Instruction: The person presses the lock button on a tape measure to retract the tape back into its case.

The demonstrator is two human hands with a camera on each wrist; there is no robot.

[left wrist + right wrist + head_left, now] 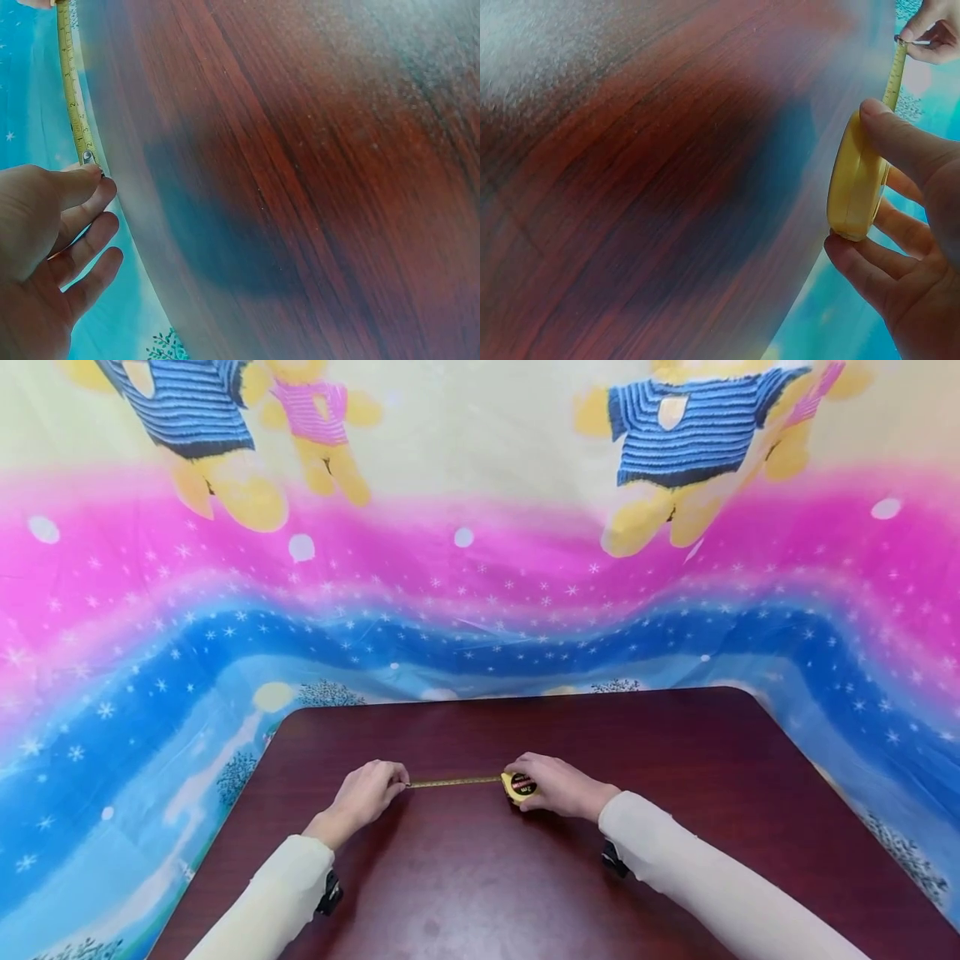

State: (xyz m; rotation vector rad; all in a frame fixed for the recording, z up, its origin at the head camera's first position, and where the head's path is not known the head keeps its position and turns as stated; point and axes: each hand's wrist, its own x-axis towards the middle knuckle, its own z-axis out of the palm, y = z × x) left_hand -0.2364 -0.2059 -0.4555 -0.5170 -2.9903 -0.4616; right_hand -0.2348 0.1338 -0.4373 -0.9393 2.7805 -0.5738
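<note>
A yellow and black tape measure [519,787] is held above the dark red table by my right hand [558,787]. In the right wrist view, the thumb and fingers of that hand grip the yellow case [853,180] at its edges. A length of yellow blade [454,782] runs out of the case to the left. My left hand [366,792] pinches the metal end hook [88,157] between thumb and index finger, its other fingers loosely bent. The blade stretches nearly straight between both hands.
The dark red wooden table [465,877] has rounded far corners. Behind and beside it hangs a pink and blue cloth [465,585] printed with bears and snowflakes. Dark wrist straps [330,893] show under both pale sleeves [697,860].
</note>
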